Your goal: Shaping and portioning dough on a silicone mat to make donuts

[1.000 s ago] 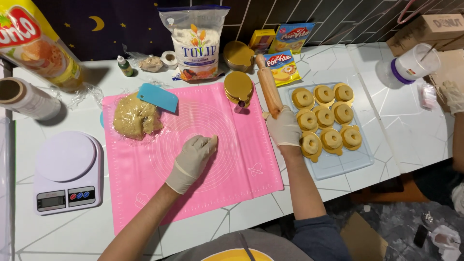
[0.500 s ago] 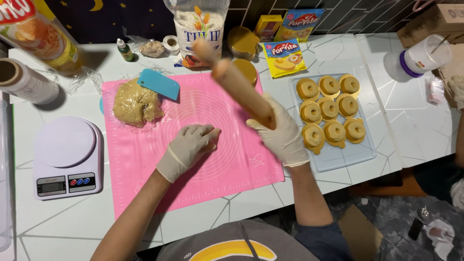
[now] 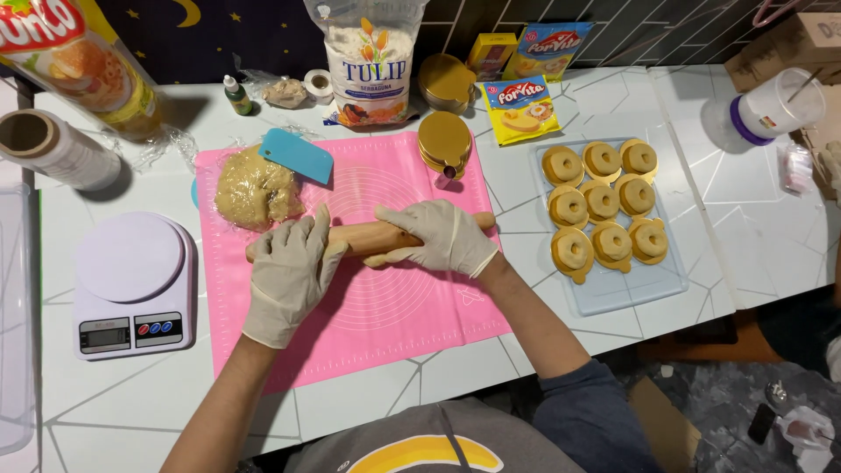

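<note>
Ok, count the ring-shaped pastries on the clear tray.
8 ring-shaped pastries on gold bases, on the clear tray right of the pink mat: three along the back, three in the middle, two in front. None looks hidden.

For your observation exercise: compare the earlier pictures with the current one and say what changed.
The right hand lifted the rolling pin from beside the tray and laid it across the pink mat; the left hand joined it. Dough lump, scale and pastries stayed.

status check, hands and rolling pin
Left hand and right hand, both gloved, pressing wooden rolling pin flat on pink silicone mat. Tan dough lump lies beside, apart.
</note>
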